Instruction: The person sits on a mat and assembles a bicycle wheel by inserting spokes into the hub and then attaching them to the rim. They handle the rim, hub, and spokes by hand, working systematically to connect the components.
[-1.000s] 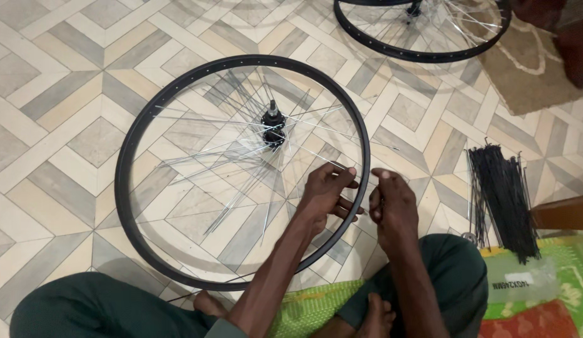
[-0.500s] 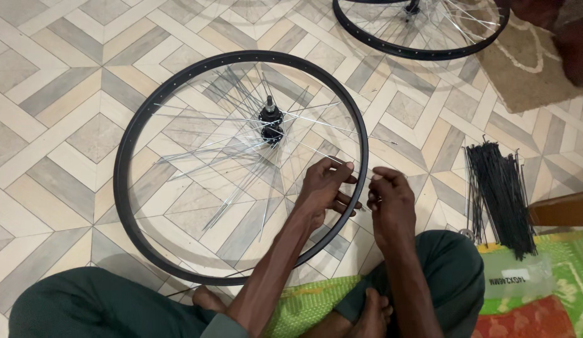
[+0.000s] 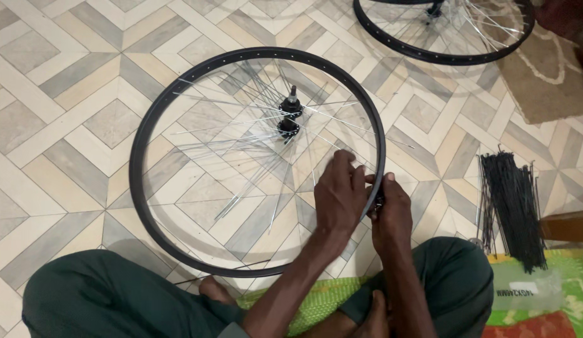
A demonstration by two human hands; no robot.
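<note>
We're looking down at a tiled floor (image 3: 66, 125) in a grey and cream diamond pattern, and it carries everything here. Biggest on it is the black wheel rim (image 3: 141, 150) lying flat in the middle of the floor, silver spokes (image 3: 241, 181) fanning out from one dark hub (image 3: 289, 116) at its centre. A second wheel (image 3: 392, 47) sits at the floor's far right corner, cut off by the top edge, so we count two wheels. A brown rug (image 3: 548, 81) lies along the right edge.

Near the right edge, one bundle of loose black spokes (image 3: 514, 206) lies on the floor, well apart from the rim; too many to count. Just below it, a clear packet (image 3: 523, 291) rests on a green mat (image 3: 316, 300) at the near edge.

Now the two hands. Our left hand (image 3: 340, 197) is inside the rim at its near right side, fingers curled together, its grip pinched on a spoke end as far as we can tell. Our right hand (image 3: 392, 216) is outside the rim, its grip closed tight against the rim's wall, touching it; what sits between the fingertips is too small to make out. The hands meet across the rim, nearly touching.
</note>
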